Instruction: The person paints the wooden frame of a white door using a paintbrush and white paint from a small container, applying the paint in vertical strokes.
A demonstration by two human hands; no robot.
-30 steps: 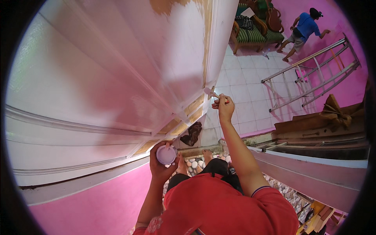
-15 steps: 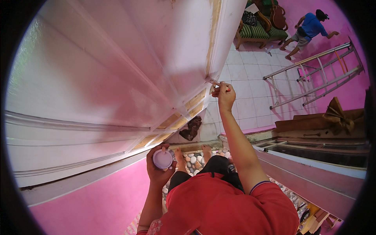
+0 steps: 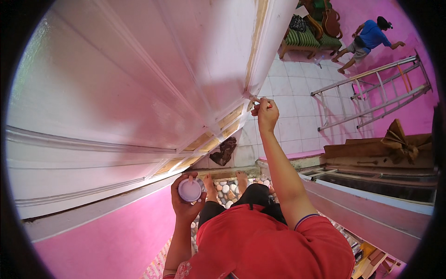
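The right hand [image 3: 266, 113] is closed in a fist around the handle of a small brush [image 3: 255, 99], whose tip touches the lower edge of the tall white panel [image 3: 139, 83], just at the corner where its wooden edge strip [image 3: 254, 42] ends. The arm reaches up from the person's red shirt [image 3: 265, 246] toward twelve o'clock.

The left hand [image 3: 186, 204] sits at about eight o'clock from the right one, well apart from it. Its fingers wrap a small round paint cup [image 3: 190, 190] from below, with pale lilac paint showing in the open top. The cup is held close to the body, just beside the person's bare feet [image 3: 225, 179], which stand on a bed of pebbles [image 3: 227, 190].

Left of the cup, at nine o'clock, runs a pink wall [image 3: 107, 237] under white mouldings. A dark rag [image 3: 224, 150] lies on the white tiled floor [image 3: 297, 102] between the two hands' levels. At two o'clock from the brush hand a metal ladder [image 3: 371, 93] lies tilted across the tiles. Further out, near one o'clock, another person in a blue shirt [image 3: 370, 35] bends toward the pink far wall, next to a green-cushioned bench [image 3: 306, 39]. At three o'clock a crumpled brown paper [image 3: 400, 139] rests on a wooden ledge.
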